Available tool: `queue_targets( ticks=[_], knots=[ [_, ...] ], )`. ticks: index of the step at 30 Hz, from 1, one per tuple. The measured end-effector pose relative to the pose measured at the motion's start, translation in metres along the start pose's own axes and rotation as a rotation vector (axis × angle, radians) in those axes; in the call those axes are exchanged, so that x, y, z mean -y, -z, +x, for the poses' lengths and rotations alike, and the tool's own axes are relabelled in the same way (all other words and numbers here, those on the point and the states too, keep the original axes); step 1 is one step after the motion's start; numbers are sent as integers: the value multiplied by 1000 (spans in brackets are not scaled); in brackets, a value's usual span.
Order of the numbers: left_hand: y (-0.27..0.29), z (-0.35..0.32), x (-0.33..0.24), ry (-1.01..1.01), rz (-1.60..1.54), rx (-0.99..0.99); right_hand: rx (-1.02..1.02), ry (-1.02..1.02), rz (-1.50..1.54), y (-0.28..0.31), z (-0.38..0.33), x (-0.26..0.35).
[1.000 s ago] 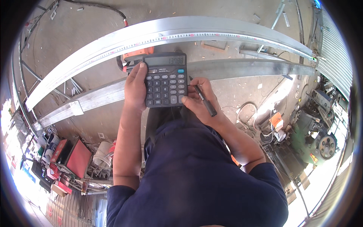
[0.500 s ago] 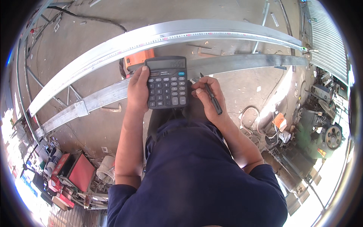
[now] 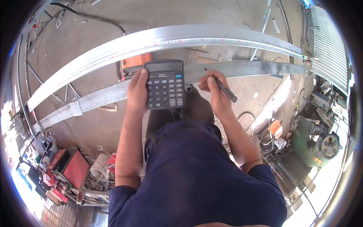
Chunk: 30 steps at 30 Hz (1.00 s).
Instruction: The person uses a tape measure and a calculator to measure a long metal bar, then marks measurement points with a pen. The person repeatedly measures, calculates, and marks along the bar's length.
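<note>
A dark desktop calculator (image 3: pixel 165 84) with grey keys and a display along its top is gripped at its left side by my left hand (image 3: pixel 137 90), the thumb lying on its upper left corner. My right hand (image 3: pixel 217 90) is closed round a black marker pen (image 3: pixel 226 90), whose dark tip points up and left. This hand stays a little to the right of the calculator, apart from its keys. Beyond both hands, a tape measure's white blade (image 3: pixel 181 41) stretches along a long, pale metal beam (image 3: pixel 166 34).
A second metal bar (image 3: pixel 102 95) runs nearer, passing behind the calculator. An orange machine (image 3: pixel 135 62) sits between the two bars. Red boxes (image 3: pixel 75 169) and a white bucket (image 3: pixel 100 167) stand at lower left. At right are a green machine with a wheel (image 3: pixel 329 146) and a corrugated sheet (image 3: pixel 328 45).
My right hand has shifted right with the pen, away from the calculator. The calculator has moved slightly left, and the whole view has turned a little.
</note>
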<state>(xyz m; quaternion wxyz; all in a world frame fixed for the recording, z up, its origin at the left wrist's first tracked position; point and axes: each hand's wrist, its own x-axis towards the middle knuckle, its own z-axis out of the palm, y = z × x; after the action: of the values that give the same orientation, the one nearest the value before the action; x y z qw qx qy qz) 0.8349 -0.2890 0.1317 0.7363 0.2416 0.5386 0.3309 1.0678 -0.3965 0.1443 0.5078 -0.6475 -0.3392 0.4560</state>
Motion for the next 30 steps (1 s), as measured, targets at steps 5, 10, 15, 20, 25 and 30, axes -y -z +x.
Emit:
queue_targets(
  ticks=[5, 10, 15, 20, 25, 30],
  knots=[
    [-18, 47, 21, -56, 21, 38, 18, 4, -87, 39, 74, -13],
    [-14, 94, 32, -16, 81, 108, 62, 47, -175, 63, 153, -27],
    [-9, 121, 38, 18, 173, 101, 109, -72, -141, 51, 204, -47],
    [-11, 124, 42, 5, 101, 101, 161, -38, -238, 41, 221, -63],
    [-3, 131, 48, 28, 118, 78, 161, 42, -306, 35, 225, -75],
    [-1, 133, 48, 4, 179, 66, 156, 94, -323, 32, 228, -83]
  ],
)
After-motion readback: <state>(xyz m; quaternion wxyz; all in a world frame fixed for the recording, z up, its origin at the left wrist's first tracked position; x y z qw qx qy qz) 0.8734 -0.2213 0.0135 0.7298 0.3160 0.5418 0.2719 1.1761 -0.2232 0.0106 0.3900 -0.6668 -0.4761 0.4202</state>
